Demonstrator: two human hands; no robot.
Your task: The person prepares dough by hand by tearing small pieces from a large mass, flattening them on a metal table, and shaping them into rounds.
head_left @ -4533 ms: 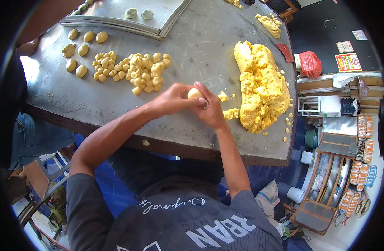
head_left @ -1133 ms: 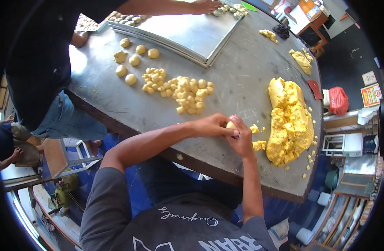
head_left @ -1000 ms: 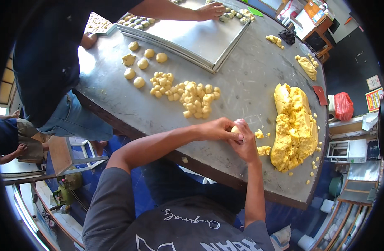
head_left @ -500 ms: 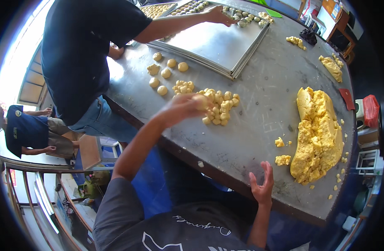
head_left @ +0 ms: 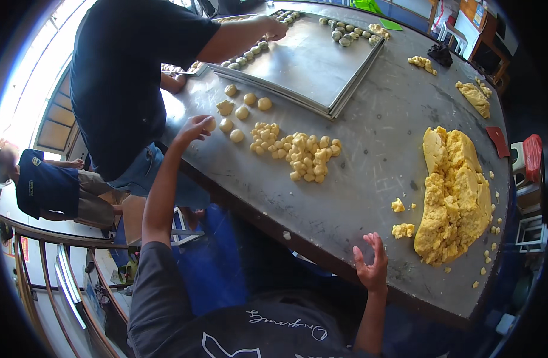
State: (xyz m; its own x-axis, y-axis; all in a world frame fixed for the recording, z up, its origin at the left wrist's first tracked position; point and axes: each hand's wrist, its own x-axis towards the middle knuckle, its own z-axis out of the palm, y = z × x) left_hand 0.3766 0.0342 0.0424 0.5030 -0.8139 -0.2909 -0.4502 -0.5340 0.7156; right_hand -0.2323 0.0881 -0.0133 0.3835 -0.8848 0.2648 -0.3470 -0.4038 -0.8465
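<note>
At the left of the table my left hand (head_left: 194,129) is closed, its fingertips on a pale dough ball (head_left: 210,124). Close beside it lie several larger dough balls (head_left: 237,136) in a loose group. To the right of them is a heap of small dough pieces (head_left: 304,154), with no hand on it. My right hand (head_left: 372,262) is held over the near table edge, palm up, fingers apart, holding nothing. A big mound of crumbly yellow dough (head_left: 453,197) lies to its right, with small dough lumps (head_left: 403,230) between them.
A co-worker (head_left: 122,83) stands at the left, an arm across a metal tray (head_left: 304,65) with rows of greenish balls (head_left: 244,58). A red scraper (head_left: 497,141), a dark lump (head_left: 440,53) and smaller dough chunks (head_left: 474,99) lie farther right. Another person (head_left: 47,185) is behind.
My left hand has swung left from above the heap of small pieces to the larger dough balls. The co-worker's hand has moved left over the tray. My right hand stays nearly still.
</note>
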